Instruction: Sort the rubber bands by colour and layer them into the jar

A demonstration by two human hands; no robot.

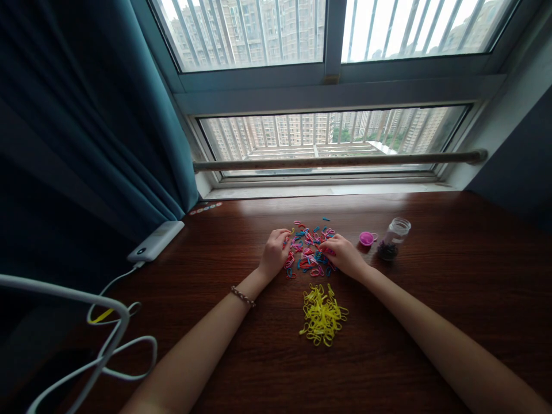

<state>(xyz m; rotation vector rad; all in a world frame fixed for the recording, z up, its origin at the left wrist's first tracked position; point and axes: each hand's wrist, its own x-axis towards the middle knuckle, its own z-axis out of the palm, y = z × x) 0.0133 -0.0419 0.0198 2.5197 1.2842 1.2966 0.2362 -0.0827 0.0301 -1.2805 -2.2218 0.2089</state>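
As the head view looks down on a dark wooden desk (466, 299), the left hand (274, 252) and right hand (346, 257) stand apart at opposite sides of a loose pile of pink, red and blue bands (308, 253), reaching into its edges. Their fingers are curled, and whether either pinches a band I cannot tell. Nearer the person, just apart from that pile, lies a heap of yellow bands (323, 316). To the right, a small pink cap (366, 238) sits beside a clear jar (397, 231) with dark contents. A braided bracelet (243, 296) circles the left wrist. Far left, a white device (157, 240) lies near a blue curtain (172, 138).
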